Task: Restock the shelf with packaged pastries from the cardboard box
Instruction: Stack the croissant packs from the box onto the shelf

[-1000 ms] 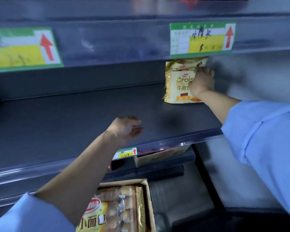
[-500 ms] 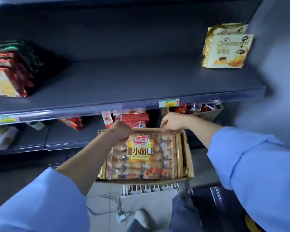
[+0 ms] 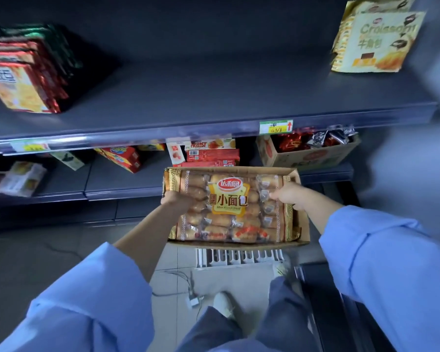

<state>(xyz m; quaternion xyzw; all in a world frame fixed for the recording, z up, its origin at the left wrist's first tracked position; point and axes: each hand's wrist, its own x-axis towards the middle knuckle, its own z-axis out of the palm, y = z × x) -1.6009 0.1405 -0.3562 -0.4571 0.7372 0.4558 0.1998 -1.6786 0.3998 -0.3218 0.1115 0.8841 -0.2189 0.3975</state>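
Observation:
A clear bag of small breads with a yellow label [image 3: 228,207] lies on top in the open cardboard box [image 3: 304,224] below the shelf. My left hand [image 3: 174,198] grips the bag's left edge and my right hand [image 3: 288,194] grips its right edge. The dark shelf [image 3: 214,97] above holds yellow croissant bags [image 3: 376,39] standing at its far right.
Red and yellow packages [image 3: 26,72] stand at the shelf's left end. The lower shelf holds red boxes [image 3: 208,154] and a second carton of foil bags [image 3: 310,151]. A white grille [image 3: 239,257] and cables lie on the floor by my shoe [image 3: 224,304].
My right hand left the croissant bags on the shelf. Both hands dropped to the box and closed on the bread bag's two sides. The view tilted down.

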